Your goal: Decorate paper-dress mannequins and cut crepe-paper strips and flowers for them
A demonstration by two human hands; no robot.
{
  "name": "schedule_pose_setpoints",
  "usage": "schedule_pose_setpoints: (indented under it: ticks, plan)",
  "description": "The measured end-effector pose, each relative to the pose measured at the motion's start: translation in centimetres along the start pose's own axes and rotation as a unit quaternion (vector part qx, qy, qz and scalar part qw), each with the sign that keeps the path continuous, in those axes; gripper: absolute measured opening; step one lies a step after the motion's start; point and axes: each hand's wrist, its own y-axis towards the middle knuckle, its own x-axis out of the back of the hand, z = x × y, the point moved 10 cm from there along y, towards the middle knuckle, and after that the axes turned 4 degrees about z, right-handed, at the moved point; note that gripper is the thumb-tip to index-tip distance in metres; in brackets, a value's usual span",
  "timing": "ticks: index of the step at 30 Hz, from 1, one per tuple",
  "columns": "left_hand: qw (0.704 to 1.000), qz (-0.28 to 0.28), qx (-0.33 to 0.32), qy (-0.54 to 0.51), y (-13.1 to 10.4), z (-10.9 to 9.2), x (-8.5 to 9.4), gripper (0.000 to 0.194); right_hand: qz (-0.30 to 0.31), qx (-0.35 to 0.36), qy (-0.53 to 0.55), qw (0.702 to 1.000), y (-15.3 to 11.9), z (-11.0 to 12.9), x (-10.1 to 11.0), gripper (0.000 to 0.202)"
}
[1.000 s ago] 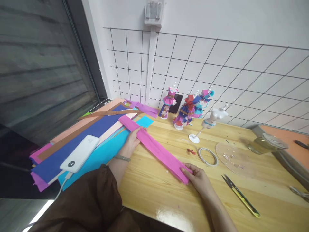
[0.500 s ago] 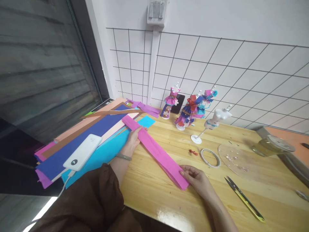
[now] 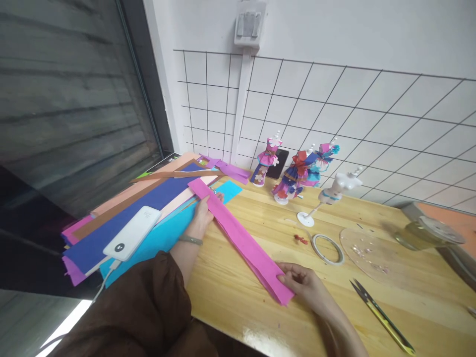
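Note:
A long folded strip of pink crepe paper (image 3: 243, 243) stretches diagonally between my two hands, above the wooden table. My left hand (image 3: 204, 214) is closed around its far end, thumb on top and fingers partly hidden beneath. At the near end, my right hand (image 3: 303, 282) pinches the strip's right edge between thumb and fingers. A white mini mannequin (image 3: 337, 189) with a thin blue band at the waist stands tilted on its round base beyond the strip. Thread snips (image 3: 383, 315) with yellow handles lie to the right of my right hand.
Layered coloured crepe paper (image 3: 137, 218) covers the left side, with a white power bank (image 3: 132, 233) on top. Dressed mini mannequins (image 3: 268, 157) stand by the wall. A tape roll (image 3: 327, 249), a clear disc with small gems (image 3: 366, 253) and a glass jar (image 3: 427, 232) lie on the right.
The view has shifted slightly, so the surroundings appear a little lower and further right. Both hands keep their hold on the pink strip, whose near end sits slightly lower in view.

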Motion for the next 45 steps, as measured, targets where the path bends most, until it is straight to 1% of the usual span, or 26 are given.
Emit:
schedule_pose_setpoints:
  ticks: [8, 13, 17, 20, 26, 31, 34, 36, 38, 40, 42, 43, 45]
  plan:
    - [1.000, 0.007, 0.009, -0.012, 0.1, -0.1, 0.0, 0.029, 0.015, 0.001, -0.014, 1.000, 0.2, -0.3, -0.5, 0.052]
    - [1.000, 0.011, 0.005, -0.016, 0.5, -0.1, 0.1, 0.028, 0.008, 0.010, -0.029, 1.000, 0.1, 0.1, -0.5, 0.054]
    - [1.000, 0.013, -0.003, -0.016, 0.6, -0.3, 0.0, 0.026, 0.018, 0.016, -0.022, 0.999, 0.1, 0.5, -0.7, 0.054]
    - [1.000, 0.017, -0.007, -0.013, 0.6, -0.3, -0.1, 0.025, 0.027, 0.015, -0.015, 0.999, 0.1, 0.6, -0.8, 0.053]
    - [1.000, 0.013, -0.002, -0.007, 0.5, -0.2, -0.2, 0.026, 0.014, 0.007, -0.026, 1.000, 0.0, 0.5, -0.5, 0.050]
    - [1.000, 0.014, -0.002, -0.002, -0.1, -0.5, -0.5, 0.025, 0.010, 0.014, -0.020, 1.000, 0.1, 0.7, -0.5, 0.038]
    - [1.000, 0.016, -0.006, 0.002, -0.5, -0.6, -0.8, 0.024, 0.004, 0.021, -0.017, 1.000, 0.1, 0.9, -0.5, 0.037]
    - [0.999, 0.037, 0.011, 0.027, -0.9, 0.0, -1.4, 0.021, -0.007, 0.021, -0.021, 1.000, 0.2, 0.8, -0.3, 0.038]
    - [0.992, 0.082, 0.049, 0.079, -1.6, 1.4, -2.4, 0.018, -0.023, 0.023, -0.022, 0.999, 0.2, 0.7, 0.0, 0.038]
    - [0.975, 0.136, 0.089, 0.149, -2.6, 3.2, -3.4, 0.014, -0.038, 0.023, -0.022, 0.999, 0.2, 0.5, 0.3, 0.038]
    - [0.957, 0.173, 0.111, 0.206, -3.6, 4.7, -4.1, 0.014, -0.049, 0.018, -0.023, 0.998, 0.2, 0.4, 0.4, 0.041]
    - [0.950, 0.181, 0.117, 0.225, -4.0, 5.2, -4.3, 0.014, -0.050, 0.017, -0.023, 0.998, 0.2, 0.5, 0.4, 0.043]
    - [0.946, 0.177, 0.118, 0.243, -4.4, 5.7, -4.4, 0.018, -0.046, 0.018, -0.023, 0.998, 0.1, 0.8, 0.3, 0.046]
